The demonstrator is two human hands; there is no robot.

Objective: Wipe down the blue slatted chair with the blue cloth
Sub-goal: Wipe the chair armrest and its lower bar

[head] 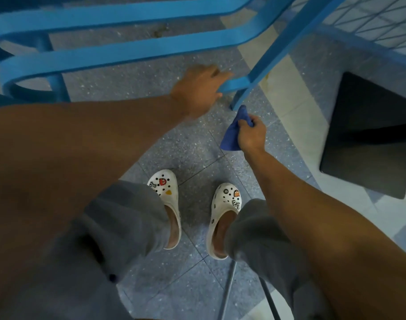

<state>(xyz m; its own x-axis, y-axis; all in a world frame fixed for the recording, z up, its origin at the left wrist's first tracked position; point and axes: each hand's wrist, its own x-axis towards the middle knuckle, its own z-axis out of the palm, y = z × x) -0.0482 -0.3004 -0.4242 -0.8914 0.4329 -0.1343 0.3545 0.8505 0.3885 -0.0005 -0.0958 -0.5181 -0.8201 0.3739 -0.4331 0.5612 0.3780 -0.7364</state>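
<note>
Your chair (119, 51) is bright sky blue, your cloth (232, 135) a deeper royal blue. The floor (192, 148) is grey tile speckled white. Your clogs (167, 197) are white with coloured charms, your trousers (119, 227) plain grey.

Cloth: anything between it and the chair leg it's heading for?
Nothing visible. The right hand grips the cloth just below the leg's lower end, with only bare floor around. The left hand holds a slat beside it, clear of the path.
</note>
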